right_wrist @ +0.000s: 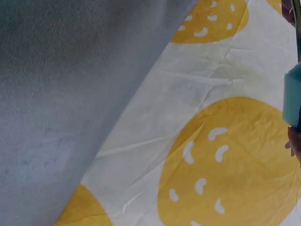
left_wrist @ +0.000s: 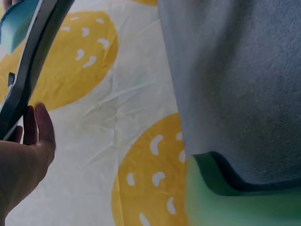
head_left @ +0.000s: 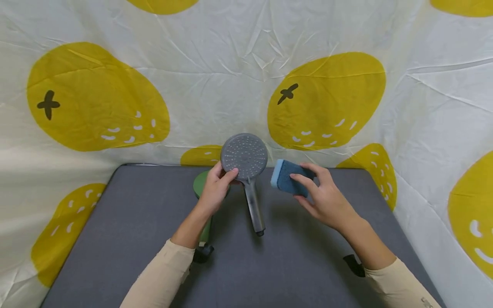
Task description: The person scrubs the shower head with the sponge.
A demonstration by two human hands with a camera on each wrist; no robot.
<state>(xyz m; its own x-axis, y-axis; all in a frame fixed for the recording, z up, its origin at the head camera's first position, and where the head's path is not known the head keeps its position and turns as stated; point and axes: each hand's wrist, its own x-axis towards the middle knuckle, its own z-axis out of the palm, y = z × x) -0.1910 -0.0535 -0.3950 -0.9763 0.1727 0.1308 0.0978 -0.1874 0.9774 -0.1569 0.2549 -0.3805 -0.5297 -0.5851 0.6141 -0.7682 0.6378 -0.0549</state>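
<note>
My left hand point(head_left: 214, 189) grips a grey shower head point(head_left: 248, 156) by the lower left of its round face, thumb on the front near the neck. The nozzle face looks toward me and the handle slants down to the right. In the left wrist view the shower head point(left_wrist: 34, 61) shows edge-on, with fingers behind it. My right hand point(head_left: 327, 200) pinches a blue sponge point(head_left: 291, 177) between thumb and fingers, a short gap to the right of the shower head. Its pale layer faces the shower head. The right wrist view catches only part of the sponge point(right_wrist: 292, 96).
A green object point(head_left: 200, 183) with a round end and a long handle lies on the grey table point(head_left: 146, 222), partly hidden behind my left hand and forearm. Behind the table hangs a white cloth point(head_left: 215, 85) printed with yellow fruit, also along both sides.
</note>
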